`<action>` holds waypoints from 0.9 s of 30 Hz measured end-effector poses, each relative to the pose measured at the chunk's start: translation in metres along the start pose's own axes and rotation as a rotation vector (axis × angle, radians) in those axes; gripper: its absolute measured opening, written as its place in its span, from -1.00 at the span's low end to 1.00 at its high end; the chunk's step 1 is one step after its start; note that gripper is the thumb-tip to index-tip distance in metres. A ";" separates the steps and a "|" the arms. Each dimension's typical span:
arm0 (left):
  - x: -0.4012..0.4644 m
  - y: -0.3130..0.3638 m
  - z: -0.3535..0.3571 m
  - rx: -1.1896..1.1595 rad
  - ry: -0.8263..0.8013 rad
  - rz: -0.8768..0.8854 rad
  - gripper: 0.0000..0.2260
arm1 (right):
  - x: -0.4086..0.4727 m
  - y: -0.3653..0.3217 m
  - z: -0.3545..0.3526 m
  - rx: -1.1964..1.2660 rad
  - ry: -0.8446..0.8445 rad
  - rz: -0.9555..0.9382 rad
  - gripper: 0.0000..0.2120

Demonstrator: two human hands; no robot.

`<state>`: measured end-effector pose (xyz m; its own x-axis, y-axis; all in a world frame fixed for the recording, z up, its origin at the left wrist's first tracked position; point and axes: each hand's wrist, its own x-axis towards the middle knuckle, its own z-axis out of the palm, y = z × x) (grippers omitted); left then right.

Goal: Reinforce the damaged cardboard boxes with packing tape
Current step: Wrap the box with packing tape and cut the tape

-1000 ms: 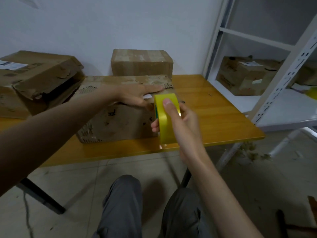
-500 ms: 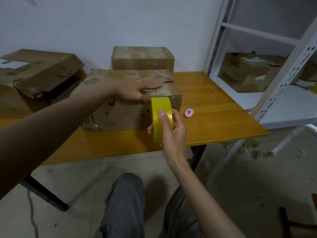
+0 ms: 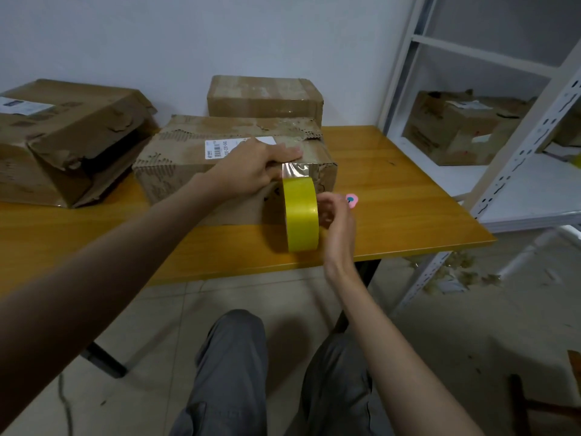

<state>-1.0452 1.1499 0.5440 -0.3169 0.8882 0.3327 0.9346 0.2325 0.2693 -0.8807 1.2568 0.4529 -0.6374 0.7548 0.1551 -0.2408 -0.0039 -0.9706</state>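
Gripping glossy yellow tape roll (image 3: 300,214), right hand (image 3: 338,215); left hand (image 3: 251,168) flat, pressing torn corrugated box (image 3: 176,158).

Tape roll (image 3: 300,214): bright yellow; pulled strip clear, glossy. Cardboard boxes (image 3: 232,158): dull brown, torn patches showing corrugated ribbing; white label (image 3: 234,145) with black barcode. Table (image 3: 393,196): orange wood grain. Small object (image 3: 351,199): pink, blue centre. Shelving (image 3: 518,152): white. Trousers (image 3: 232,372): grey
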 end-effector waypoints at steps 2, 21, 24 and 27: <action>-0.001 0.002 0.006 -0.003 0.034 -0.005 -0.58 | 0.035 0.004 -0.014 -0.188 0.176 -0.044 -0.81; -0.032 0.044 0.039 -0.538 0.707 -0.252 -0.84 | 0.096 -0.020 -0.057 -0.549 0.087 -0.306 -0.73; -0.048 0.061 0.059 -0.718 0.633 -0.481 -0.62 | 0.069 -0.053 -0.043 -0.380 -0.082 -0.541 -0.68; -0.055 0.078 0.070 -1.004 0.526 -0.616 -0.38 | 0.057 -0.066 -0.028 -0.477 -0.247 -0.715 -0.71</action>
<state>-0.9434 1.1469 0.4830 -0.8898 0.4261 0.1636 0.1544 -0.0563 0.9864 -0.8808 1.3182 0.5205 -0.6041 0.3092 0.7345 -0.3460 0.7285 -0.5912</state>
